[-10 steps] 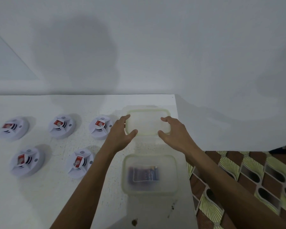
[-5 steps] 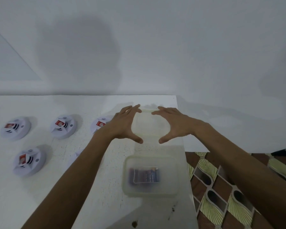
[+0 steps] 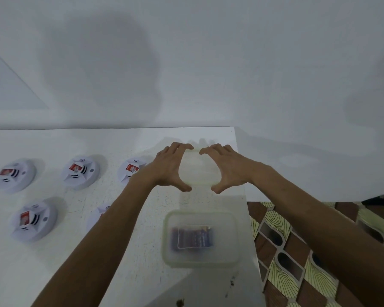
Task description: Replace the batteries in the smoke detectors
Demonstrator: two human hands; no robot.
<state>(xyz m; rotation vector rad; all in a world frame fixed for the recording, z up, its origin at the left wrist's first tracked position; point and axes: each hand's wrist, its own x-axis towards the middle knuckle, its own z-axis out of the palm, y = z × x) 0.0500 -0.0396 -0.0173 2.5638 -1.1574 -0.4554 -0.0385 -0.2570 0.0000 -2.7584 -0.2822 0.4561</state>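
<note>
Several white round smoke detectors with red labels lie on the white table [image 3: 53,273]; the nearest to my hands [image 3: 131,170] is at mid-table, and another [image 3: 98,216] is partly hidden behind my left forearm. A frosted plastic box [image 3: 200,238] holding dark blue batteries sits near the table's right edge. Beyond it, a second translucent box [image 3: 197,169] with nothing visible in it is gripped from both sides. My left hand [image 3: 171,168] and my right hand [image 3: 225,168] curl their fingers over its far edge, thumbs at its near edge.
Two detectors [image 3: 15,175] [image 3: 81,171] sit in the back row at left, and one [image 3: 34,219] in the front row. The table's right edge [image 3: 251,218] drops to a patterned floor [image 3: 308,262]. A white wall stands close behind.
My hands slid from the far box's sides up and over its far edge, closing round it. My forearms now cover more of the detectors. The battery box has not moved.
</note>
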